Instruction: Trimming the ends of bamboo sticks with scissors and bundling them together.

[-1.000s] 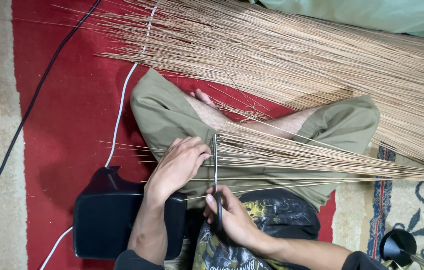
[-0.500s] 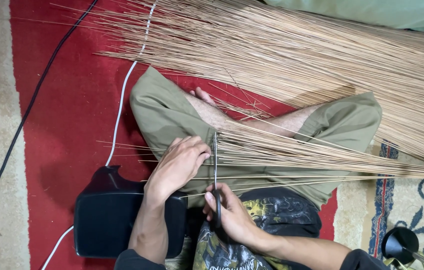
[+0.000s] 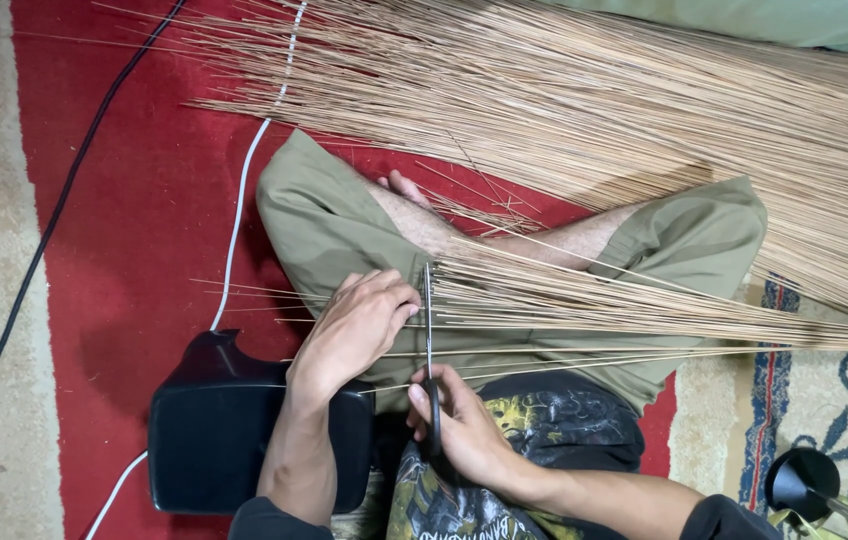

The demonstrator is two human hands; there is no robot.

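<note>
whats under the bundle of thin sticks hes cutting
The bundle of sticks lies across the person's crossed legs in olive shorts, with the red carpet below. The left hand grips the cut ends, scissors in the right hand. The lap beneath is covered.

Olive-green shorts (image 3: 344, 215), dark printed shirt (image 3: 534, 440), dark sleeves (image 3: 264, 520)

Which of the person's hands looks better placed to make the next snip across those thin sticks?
The right hand, probably: it holds the scissors, whose blades lie across the bundle of sticks on the lap. The left hand grips the stick ends beside the blades.
</note>
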